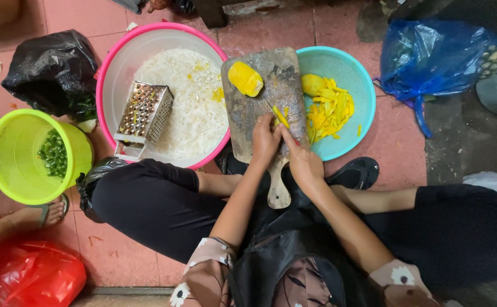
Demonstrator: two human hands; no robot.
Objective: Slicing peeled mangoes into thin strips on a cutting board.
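Head view, left hand [264,141] and right hand [302,162] pressed together, on cutting board [260,108]

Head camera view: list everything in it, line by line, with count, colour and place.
Cutting board: one, worn wood, on the floor between the two basins.
Yellow fruit piece: one, on the board's far end.
Yellow strips: many, in the teal bowl, right of the board.
Pink basin: one, left of the board, holding white shreds.
Box grater: one, metal, lying in the pink basin.
Green bucket: one, lime, far left, with chopped greens.
Black bag: one, upper left.
Blue bag: one, upper right.
Red bag: one, lower left.
Sandal: one, black, below the teal bowl.
Left hand: on the board, pinning a yellow strip.
Right hand: on the board beside it; any tool is unclear.
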